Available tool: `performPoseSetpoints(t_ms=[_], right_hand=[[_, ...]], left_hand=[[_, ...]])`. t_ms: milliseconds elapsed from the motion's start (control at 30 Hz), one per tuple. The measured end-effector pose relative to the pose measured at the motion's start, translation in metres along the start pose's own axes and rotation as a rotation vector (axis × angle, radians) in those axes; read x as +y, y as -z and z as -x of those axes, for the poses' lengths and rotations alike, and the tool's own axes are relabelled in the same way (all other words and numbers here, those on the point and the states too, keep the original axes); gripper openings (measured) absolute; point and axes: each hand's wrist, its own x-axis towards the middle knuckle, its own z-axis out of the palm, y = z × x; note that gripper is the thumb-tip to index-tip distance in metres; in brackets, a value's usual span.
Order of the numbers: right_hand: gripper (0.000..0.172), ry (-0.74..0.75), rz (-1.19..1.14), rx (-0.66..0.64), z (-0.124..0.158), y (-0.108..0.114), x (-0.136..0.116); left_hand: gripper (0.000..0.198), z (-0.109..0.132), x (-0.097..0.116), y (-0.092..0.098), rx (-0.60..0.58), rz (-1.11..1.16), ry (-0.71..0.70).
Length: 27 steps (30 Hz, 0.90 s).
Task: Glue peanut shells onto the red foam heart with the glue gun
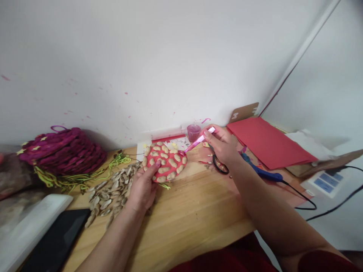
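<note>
My left hand (144, 183) grips the lower left edge of a round red disc (167, 161) covered with peanut shells, thumb on top. A brush with a pinkish white handle (202, 138) is in the closed fingers of my right hand (222, 141). Its magenta tip touches or hovers just over the disc's right edge; which one I cannot tell. Behind the disc, a small cup of pink paint (194, 133) stands near the wall. Loose peanut shells (115, 189) lie in a heap left of my left hand.
Stacked magenta braided pieces (65, 151) with yellow-green strings are at the left, a black phone (56, 241) and white box (34, 230) in front. At the right lie red sheets (269, 141), black-handled scissors (220, 166), a blue corded tool (268, 174) and a power strip (327, 183).
</note>
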Motion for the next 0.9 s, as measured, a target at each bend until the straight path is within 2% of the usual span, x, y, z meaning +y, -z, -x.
performPoseSetpoints(t_ms=[467,900], right_hand=[[0.03,0.0,0.022,-0.007,-0.0001,0.0011,0.0008],[0.028,0.0,0.022,-0.005,0.0003,0.0004,0.0019]], left_hand=[[0.031,-0.0009,-0.0056,0.0065,-0.05,-0.068,-0.088],[0.03,0.0001,-0.0075,0.0092,-0.087,-0.115,-0.113]])
